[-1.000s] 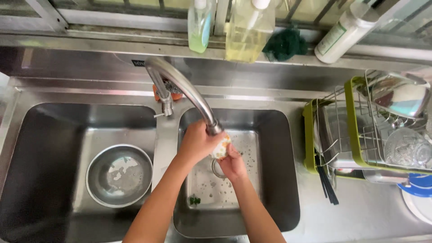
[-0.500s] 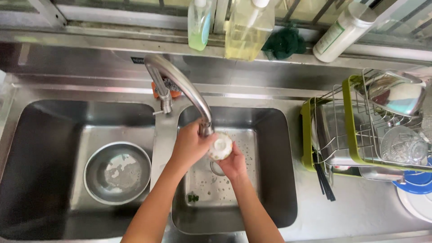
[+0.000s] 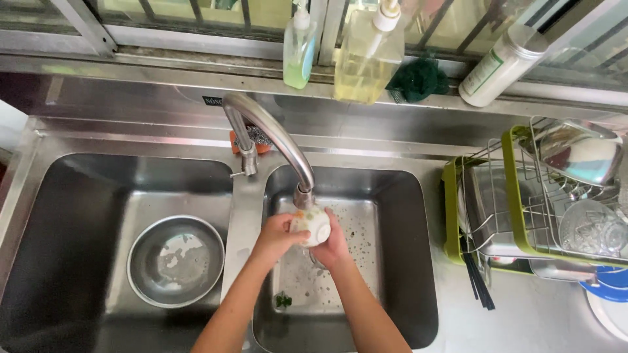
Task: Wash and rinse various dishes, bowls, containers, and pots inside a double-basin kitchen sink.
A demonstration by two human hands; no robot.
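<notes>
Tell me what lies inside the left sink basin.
Inside the left steel sink basin sits a round steel bowl holding a little foamy water. The basin floor beneath that bowl is covered, so nothing there can be seen.

left hand (image 3: 275, 236), right hand (image 3: 335, 245) close together, fingers curled.

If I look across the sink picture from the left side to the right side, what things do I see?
Metal bowl in the left basin, then the left hand, the small white bowl held under the tap, the right hand, the black chopsticks, the dish rack.
</notes>
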